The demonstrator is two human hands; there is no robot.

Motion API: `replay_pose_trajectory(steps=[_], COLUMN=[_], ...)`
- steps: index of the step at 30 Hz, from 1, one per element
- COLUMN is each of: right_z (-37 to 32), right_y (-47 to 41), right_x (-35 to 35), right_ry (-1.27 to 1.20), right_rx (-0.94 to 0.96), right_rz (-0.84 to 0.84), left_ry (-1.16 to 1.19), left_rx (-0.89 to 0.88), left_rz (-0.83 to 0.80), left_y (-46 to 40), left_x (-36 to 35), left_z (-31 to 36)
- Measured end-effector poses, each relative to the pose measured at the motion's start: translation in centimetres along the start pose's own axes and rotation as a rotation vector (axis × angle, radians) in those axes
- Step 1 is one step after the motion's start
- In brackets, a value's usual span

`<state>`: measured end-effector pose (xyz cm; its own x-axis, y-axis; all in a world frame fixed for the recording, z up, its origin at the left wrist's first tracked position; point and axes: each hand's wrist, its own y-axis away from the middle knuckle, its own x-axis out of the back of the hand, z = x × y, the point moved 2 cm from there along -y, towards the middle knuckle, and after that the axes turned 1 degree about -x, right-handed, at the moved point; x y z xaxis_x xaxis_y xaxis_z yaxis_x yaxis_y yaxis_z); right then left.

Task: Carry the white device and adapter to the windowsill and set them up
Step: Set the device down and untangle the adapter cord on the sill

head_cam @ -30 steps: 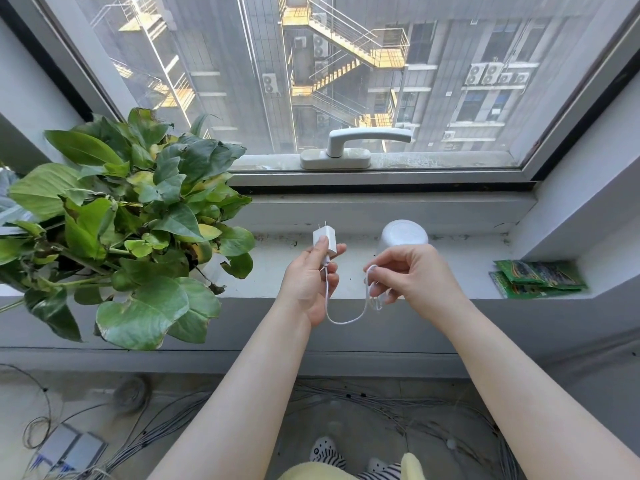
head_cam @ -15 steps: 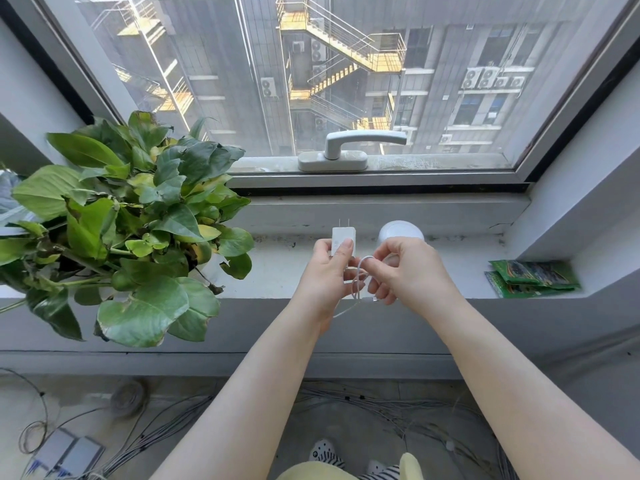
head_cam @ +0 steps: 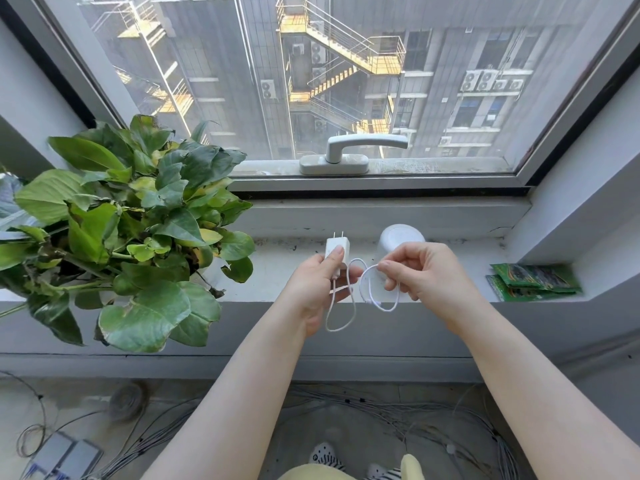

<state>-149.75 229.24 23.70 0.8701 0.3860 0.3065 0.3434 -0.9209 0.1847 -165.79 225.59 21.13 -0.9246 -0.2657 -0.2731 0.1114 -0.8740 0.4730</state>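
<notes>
The left hand (head_cam: 317, 289) is raised over the front edge of the windowsill (head_cam: 277, 271), palm turned inward, with the thumb pressed flat against the face of the white adapter (head_cam: 336, 252) and the other fingers curled behind it, so the adapter stands upright in a firm grip with its two prongs pointing up. From its lower end a thin white cable (head_cam: 346, 306) drops in a loose loop below the hand, then rises and curves across to the right hand (head_cam: 424, 277). That hand is held at about the same height, knuckles up and wrist slightly bent, pinching the cable between thumb and forefinger while the remaining fingers fold under; a second loop hangs below it (where the cable ends cannot be made out). Both forearms reach forward, bare. Just behind the right hand the white device (head_cam: 398, 237), round and domed, sits on the windowsill, partly hidden by the fingers. A leafy potted plant (head_cam: 121, 230) fills the sill's left, and green packets (head_cam: 533, 282) lie at its right end.
</notes>
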Motion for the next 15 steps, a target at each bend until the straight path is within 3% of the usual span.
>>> replay_pose_trajectory(steps=[4,9,15], right_z=[0.0,0.6,1.6], right_y=[-0.1,0.0,0.1], right_x=[-0.7,-1.7,-2.1], right_ry=[-0.044,-0.007,-0.199], right_rx=[-0.018,-0.015,-0.105], right_rz=[0.001,0.037,-0.089], left_ry=[0.129,0.076,0.241], left_rx=[-0.003,-0.069,-0.01], left_rz=[-0.035,0.036,0.094], left_y=[0.2,-0.3,-1.3], left_x=[-1.0,-1.0,0.3], left_z=[0.2,0.2,-0.1])
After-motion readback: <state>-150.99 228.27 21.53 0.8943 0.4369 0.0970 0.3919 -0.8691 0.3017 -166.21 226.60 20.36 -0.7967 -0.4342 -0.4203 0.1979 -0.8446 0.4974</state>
